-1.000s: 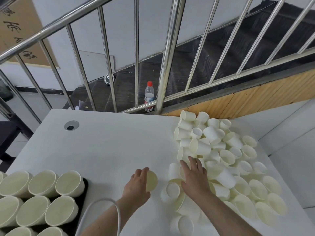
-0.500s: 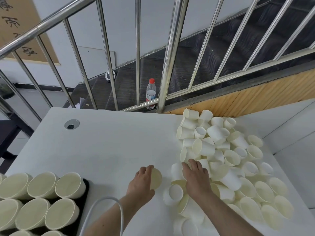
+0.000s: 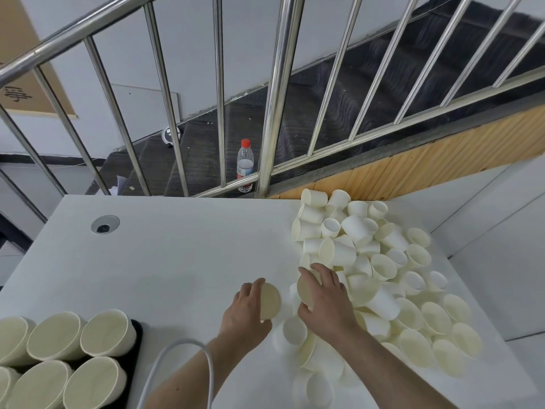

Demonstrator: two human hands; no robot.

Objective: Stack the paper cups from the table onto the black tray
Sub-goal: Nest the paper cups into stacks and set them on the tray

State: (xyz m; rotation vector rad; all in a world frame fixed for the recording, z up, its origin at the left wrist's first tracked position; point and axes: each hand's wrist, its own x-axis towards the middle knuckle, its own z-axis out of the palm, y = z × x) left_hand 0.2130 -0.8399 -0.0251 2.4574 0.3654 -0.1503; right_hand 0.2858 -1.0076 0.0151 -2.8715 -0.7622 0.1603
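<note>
A heap of loose white paper cups covers the right side of the white table. My left hand grips one paper cup on its side, its mouth facing right. My right hand holds a second cup lifted at the heap's left edge, mouth facing left toward the first. The two cups are a little apart. Stacks of cups stand upright on the black tray at the lower left.
A steel stair railing runs along the table's far edge, with a water bottle on the steps behind it. A round cable hole sits at the table's far left. A white cable loops over my left forearm.
My right hand has picked a cup out of the heap and turned its mouth toward the cup in my left hand. The camera has tilted slightly.
</note>
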